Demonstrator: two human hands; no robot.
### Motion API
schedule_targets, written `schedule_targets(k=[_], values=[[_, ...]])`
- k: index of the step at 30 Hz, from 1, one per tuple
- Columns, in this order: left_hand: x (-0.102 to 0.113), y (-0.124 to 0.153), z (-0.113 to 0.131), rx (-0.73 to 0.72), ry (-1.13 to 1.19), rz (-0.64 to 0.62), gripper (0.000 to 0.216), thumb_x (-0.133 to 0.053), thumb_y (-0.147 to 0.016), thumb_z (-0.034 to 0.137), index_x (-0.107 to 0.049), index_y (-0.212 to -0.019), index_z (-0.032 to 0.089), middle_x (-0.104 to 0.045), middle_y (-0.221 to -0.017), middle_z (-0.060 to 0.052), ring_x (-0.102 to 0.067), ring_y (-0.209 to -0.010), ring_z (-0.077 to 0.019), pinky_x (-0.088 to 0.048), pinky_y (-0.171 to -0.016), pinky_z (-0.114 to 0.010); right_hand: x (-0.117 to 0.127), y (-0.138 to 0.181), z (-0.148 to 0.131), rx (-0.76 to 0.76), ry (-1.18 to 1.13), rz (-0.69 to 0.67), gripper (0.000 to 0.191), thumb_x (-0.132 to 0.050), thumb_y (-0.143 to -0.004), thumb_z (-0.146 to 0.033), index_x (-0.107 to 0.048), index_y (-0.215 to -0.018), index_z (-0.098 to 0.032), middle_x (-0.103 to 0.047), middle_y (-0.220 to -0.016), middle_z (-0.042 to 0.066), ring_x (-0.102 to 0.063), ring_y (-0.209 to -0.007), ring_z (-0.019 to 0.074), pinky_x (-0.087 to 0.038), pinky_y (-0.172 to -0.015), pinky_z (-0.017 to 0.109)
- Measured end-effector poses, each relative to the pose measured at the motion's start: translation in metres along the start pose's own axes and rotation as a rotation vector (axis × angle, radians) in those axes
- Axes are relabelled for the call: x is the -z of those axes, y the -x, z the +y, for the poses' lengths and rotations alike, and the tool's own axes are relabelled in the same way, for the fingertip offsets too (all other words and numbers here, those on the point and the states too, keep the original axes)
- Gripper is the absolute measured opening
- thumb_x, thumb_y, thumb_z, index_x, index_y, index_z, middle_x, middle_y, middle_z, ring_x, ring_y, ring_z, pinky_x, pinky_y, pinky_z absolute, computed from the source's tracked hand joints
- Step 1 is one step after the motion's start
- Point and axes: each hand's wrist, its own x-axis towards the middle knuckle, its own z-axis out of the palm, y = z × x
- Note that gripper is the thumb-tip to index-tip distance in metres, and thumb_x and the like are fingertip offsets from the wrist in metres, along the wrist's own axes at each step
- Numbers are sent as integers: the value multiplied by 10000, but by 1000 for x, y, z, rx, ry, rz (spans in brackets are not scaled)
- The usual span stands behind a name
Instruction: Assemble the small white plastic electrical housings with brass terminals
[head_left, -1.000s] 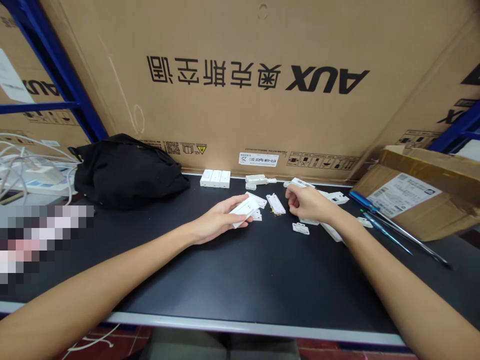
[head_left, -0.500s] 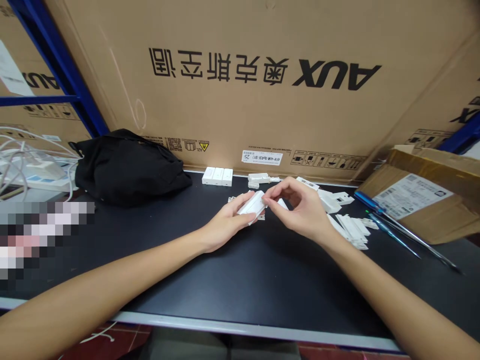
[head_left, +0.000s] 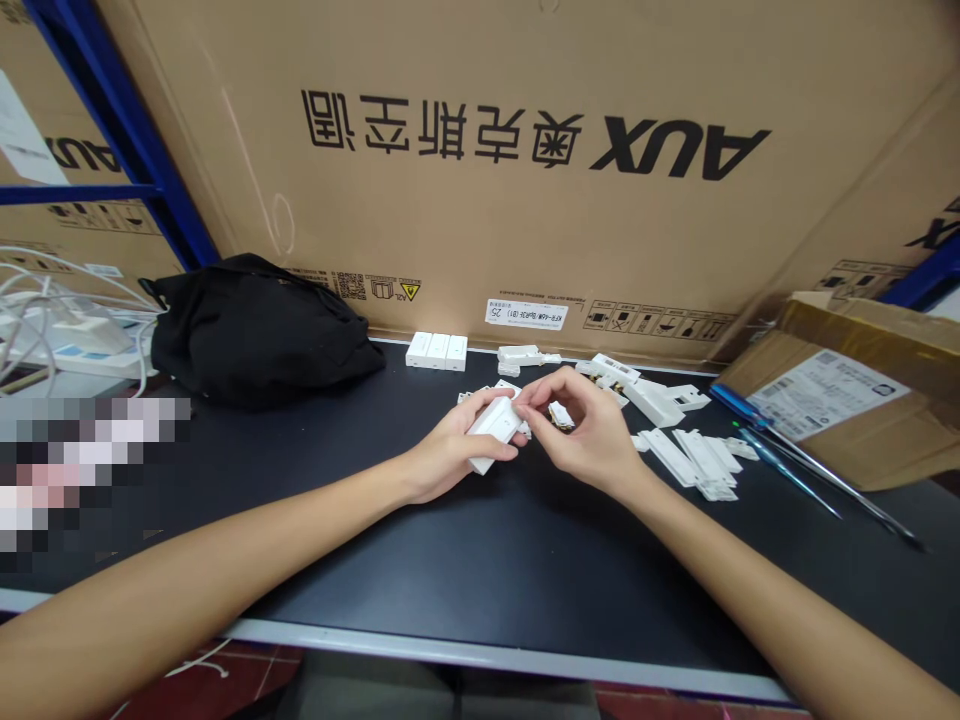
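A white rectangular plastic case (head_left: pixel 495 428) lies in my left hand (head_left: pixel 448 450), gripped between thumb and fingers and tilted over the table. My right hand (head_left: pixel 581 430) pinches at the case's upper right end, thumb and forefinger together; whether a small piece is between those fingertips is hidden. Just behind the hands are small white parts, partly covered by them. Three white cases (head_left: pixel 436 351) stand side by side by the big carton. Right of my right hand lie several loose white plastic pieces (head_left: pixel 667 455).
Two screwdrivers (head_left: pixel 787 470) lie at the right beside a small cardboard box (head_left: pixel 832 400). A black cloth bag (head_left: pixel 259 330) and white cables (head_left: pixel 45 320) are at the left. A large carton (head_left: pixel 450 230) walls off the back of the dark table (head_left: pixel 480 570).
The white case has turned and come slightly nearer in my left hand, showing more of its broad face. My right hand has shifted a little left and down along with it.
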Motion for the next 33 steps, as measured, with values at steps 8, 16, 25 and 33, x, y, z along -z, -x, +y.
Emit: schedule_targets(k=[8, 16, 25, 33], values=[[4, 0, -1, 8, 37, 12, 341, -702, -772, 242, -536, -1062, 173, -658, -803, -44, -615, -729, -156, -487, -661, -244, -7, 4, 4, 45, 31, -34, 156, -696, -897, -159, -564, -879, -240, -716, -892, 29, -687, -791, 189, -565, -732, 348], [2, 0, -1, -1, 58, 48, 319, -662, -769, 225, -498, -1041, 191, -645, -773, -31, -616, -714, -160, -506, -647, -238, -8, 4, 2, 46, 69, -34, 160, -704, -890, -158, -569, -876, -242, -731, -882, 32, -688, -777, 189, -558, -721, 354], [0, 1, -1, -40, 81, 36, 343, -640, -776, 240, -495, -1084, 192, -655, -794, -35, -634, -707, -170, -520, -675, -260, -21, 6, -12, -138, -273, 117, 253, -762, -887, -217, -521, -814, -238, -727, -872, 46, -716, -823, 195, -584, -783, 359], [-5, 4, -2, -81, 42, 90, 374, -671, -741, 253, -516, -1076, 193, -636, -916, -12, -615, -696, -138, -520, -686, -257, -29, 12, -14, -116, -185, 102, 249, -738, -908, -233, -517, -794, -240, -725, -862, 42, -724, -806, 206, -574, -708, 351]])
